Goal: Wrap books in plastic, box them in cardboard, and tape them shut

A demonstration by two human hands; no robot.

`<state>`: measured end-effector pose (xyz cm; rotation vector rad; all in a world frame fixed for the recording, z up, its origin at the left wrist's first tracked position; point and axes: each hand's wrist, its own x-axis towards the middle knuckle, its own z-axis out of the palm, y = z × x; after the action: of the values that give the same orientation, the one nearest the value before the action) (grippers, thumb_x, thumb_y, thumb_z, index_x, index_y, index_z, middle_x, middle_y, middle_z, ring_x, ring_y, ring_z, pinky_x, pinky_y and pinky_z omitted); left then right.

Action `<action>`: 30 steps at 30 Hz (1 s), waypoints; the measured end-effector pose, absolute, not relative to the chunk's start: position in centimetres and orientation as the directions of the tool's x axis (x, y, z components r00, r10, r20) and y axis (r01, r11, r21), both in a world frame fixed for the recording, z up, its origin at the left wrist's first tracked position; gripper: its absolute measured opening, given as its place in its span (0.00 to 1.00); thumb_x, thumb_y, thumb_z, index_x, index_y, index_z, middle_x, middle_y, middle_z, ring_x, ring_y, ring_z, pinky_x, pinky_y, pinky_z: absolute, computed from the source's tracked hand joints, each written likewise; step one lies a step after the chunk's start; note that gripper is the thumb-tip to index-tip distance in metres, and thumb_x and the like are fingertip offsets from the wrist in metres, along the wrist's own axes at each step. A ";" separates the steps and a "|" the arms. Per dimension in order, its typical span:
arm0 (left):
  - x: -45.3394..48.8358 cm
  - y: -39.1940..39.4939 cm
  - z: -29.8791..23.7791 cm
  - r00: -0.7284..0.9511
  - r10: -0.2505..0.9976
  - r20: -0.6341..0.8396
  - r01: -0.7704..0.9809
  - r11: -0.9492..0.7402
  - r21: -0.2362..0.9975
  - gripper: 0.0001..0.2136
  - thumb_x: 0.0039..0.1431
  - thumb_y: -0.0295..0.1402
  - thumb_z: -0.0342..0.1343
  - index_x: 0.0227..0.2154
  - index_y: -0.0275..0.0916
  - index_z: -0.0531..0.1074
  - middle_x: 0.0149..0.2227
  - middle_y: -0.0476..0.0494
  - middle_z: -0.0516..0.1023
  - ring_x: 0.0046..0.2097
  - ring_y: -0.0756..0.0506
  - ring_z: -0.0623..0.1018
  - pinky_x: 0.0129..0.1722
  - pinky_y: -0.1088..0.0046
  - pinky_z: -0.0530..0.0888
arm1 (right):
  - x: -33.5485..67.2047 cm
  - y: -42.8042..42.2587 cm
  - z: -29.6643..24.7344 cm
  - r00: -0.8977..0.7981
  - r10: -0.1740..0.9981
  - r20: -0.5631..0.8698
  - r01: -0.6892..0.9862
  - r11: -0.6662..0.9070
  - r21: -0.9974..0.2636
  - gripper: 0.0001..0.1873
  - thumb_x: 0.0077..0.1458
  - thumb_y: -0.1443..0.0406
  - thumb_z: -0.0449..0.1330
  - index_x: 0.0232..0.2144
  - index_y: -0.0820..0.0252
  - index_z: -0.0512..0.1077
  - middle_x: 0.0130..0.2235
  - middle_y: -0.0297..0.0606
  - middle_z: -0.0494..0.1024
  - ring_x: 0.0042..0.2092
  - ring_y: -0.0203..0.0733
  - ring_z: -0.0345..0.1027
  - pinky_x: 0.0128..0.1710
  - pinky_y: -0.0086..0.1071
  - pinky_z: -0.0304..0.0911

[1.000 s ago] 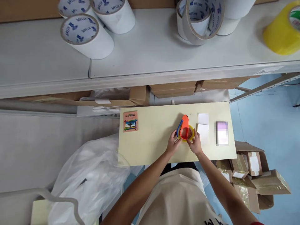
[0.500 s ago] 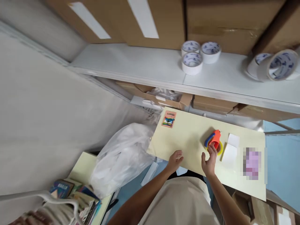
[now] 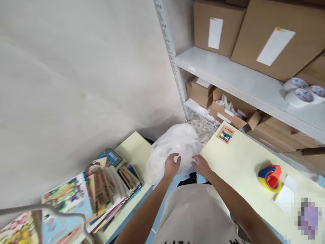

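My left hand (image 3: 172,165) rests on a crumpled white plastic bag (image 3: 175,146) that bulges between two pale yellow tables, its fingers curled over the plastic. My right hand (image 3: 201,165) is at the bag's right side by the corner of the right table (image 3: 241,162), fingers reaching onto the plastic. An orange and blue tape dispenser with yellow tape (image 3: 270,177) lies alone on the right table, well right of both hands. A small colourful card (image 3: 225,135) lies near that table's far corner.
Stacks of colourful booklets (image 3: 101,189) cover the left table. White paper slips (image 3: 285,193) lie beside the dispenser. A metal shelf (image 3: 236,78) holds cardboard boxes (image 3: 266,30) and white tape rolls (image 3: 302,93). A white wall fills the left.
Both hands left the tape dispenser and moved left to the white plastic bag. My head turned left, bringing the booklets and the wall into view.
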<state>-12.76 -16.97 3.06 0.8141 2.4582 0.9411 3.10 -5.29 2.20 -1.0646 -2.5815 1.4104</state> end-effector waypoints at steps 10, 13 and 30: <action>-18.6 -24.5 0.1 -0.902 0.371 -0.222 0.108 0.690 0.716 0.22 0.50 0.31 0.58 0.50 0.35 0.67 0.50 0.32 0.75 0.47 0.38 0.79 0.49 0.56 0.75 | -9.6 -11.7 3.4 -0.945 0.200 -0.260 0.328 0.569 -0.754 0.16 0.55 0.55 0.64 0.43 0.55 0.80 0.66 0.45 0.61 0.68 0.57 0.49 0.64 0.49 0.51; -18.7 -24.6 -0.7 -0.878 0.410 -0.248 0.091 0.650 0.754 0.21 0.50 0.27 0.56 0.49 0.36 0.68 0.50 0.34 0.77 0.45 0.40 0.80 0.47 0.59 0.76 | -11.7 -12.2 2.8 -0.930 0.225 -0.292 0.363 0.427 -0.828 0.14 0.55 0.60 0.63 0.44 0.54 0.79 0.58 0.43 0.73 0.61 0.54 0.64 0.59 0.46 0.61; -18.1 -21.4 2.7 -0.839 0.532 0.111 0.357 0.385 0.851 0.22 0.55 0.41 0.55 0.51 0.38 0.68 0.55 0.34 0.74 0.60 0.37 0.71 0.61 0.55 0.66 | -1.0 -2.0 8.0 -0.591 0.799 -0.107 0.268 0.070 -0.961 0.23 0.43 0.67 0.54 0.43 0.57 0.77 0.35 0.36 0.81 0.24 0.33 0.65 0.27 0.30 0.65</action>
<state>-18.11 -21.40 2.66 0.7990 2.4594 1.4415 -0.97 -2.04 7.99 -1.0573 -1.8987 1.5428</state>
